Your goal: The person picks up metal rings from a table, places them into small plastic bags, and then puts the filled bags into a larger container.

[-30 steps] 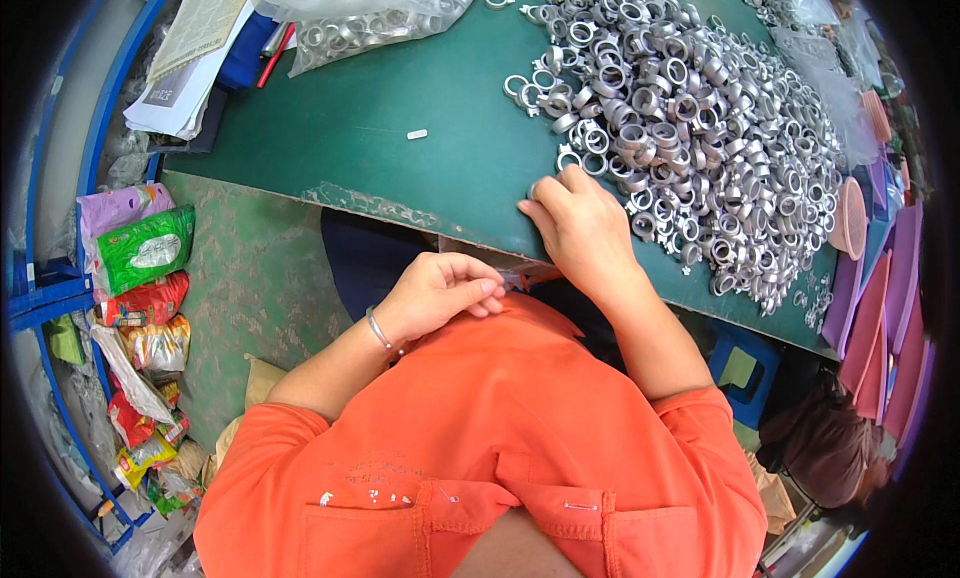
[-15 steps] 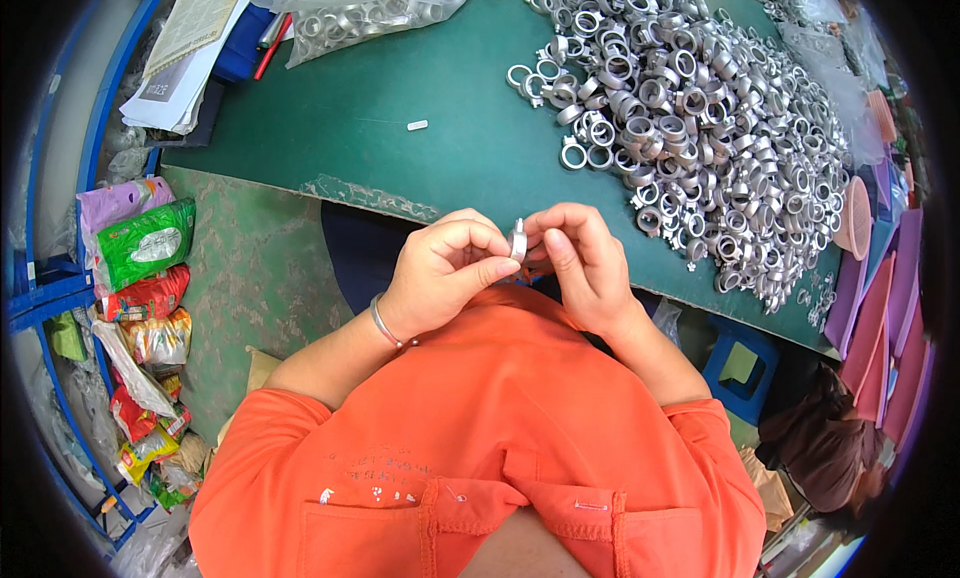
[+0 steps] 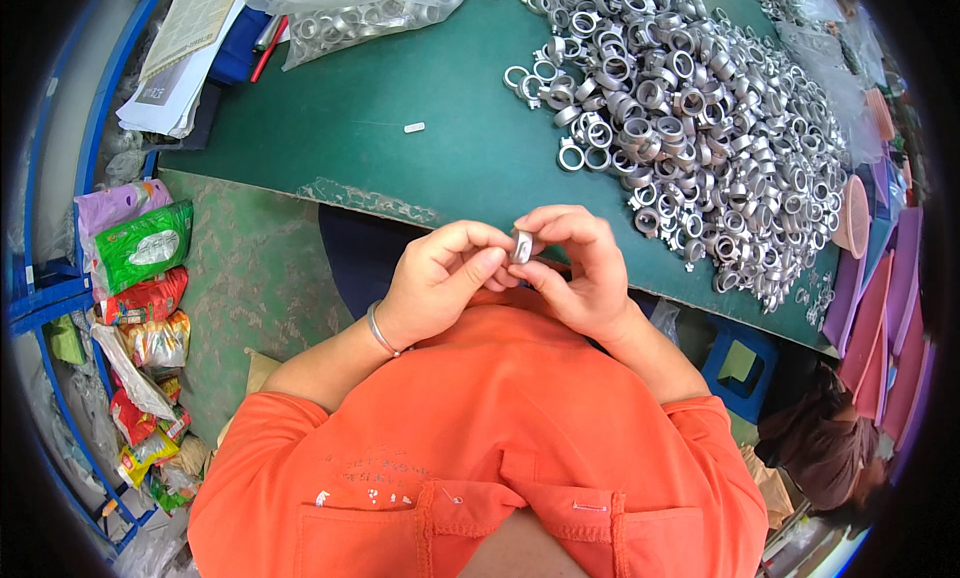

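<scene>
Between my two hands, just off the table's near edge, is one silver metal ring seen edge-on. My left hand pinches it with thumb and forefinger from the left. From the right, the thumb and fingers of my right hand close on the same ring. Part of the ring is covered by the fingertips. A large heap of similar metal rings, many with a small lug on the side, lies on the green table to the front right.
A clear plastic bag of rings lies at the far edge. Papers, a red pen and a small white piece are at left. A blue rack holds colourful packets. A blue stool stands under the table's right side.
The ring has been turned between my fingers, now showing its outer band. My right thumb and forefinger have moved in to grip it. The heap stays as it was.
</scene>
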Demonstrator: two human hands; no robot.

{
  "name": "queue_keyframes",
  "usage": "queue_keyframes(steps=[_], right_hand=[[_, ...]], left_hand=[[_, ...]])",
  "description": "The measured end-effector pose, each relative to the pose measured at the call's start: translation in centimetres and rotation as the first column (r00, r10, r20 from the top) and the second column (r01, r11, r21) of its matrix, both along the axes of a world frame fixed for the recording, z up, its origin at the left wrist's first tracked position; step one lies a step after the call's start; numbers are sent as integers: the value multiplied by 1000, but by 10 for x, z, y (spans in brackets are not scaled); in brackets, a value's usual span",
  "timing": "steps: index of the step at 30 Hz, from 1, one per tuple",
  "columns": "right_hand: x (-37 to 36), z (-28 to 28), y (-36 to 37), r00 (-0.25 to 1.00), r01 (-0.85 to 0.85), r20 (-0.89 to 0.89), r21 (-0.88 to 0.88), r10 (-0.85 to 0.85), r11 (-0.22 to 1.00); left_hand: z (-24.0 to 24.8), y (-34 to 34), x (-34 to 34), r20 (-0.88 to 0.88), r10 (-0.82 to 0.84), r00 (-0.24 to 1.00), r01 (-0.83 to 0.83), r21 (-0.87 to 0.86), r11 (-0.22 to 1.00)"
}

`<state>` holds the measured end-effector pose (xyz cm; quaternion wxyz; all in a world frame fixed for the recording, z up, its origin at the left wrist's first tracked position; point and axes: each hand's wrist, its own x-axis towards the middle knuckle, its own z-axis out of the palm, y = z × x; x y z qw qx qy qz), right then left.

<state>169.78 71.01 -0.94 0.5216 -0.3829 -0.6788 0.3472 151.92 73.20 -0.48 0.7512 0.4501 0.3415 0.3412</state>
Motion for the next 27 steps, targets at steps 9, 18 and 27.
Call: queue_keyframes(steps=[9,18,27], right_hand=[[13,-2,12,871,-6,472,287,-136,958],[16,0,27,677,315,693,34,-249,948],[0,-6,-2,993,-21,111,-96,31,995]], left_hand=[[-11,4,-28,-312,-405,860,317,-298,901],[-17,-3,-18,-352,-321,879,327,-44,944],[-2,4,-5,23,2,1000,-2,8,1000]])
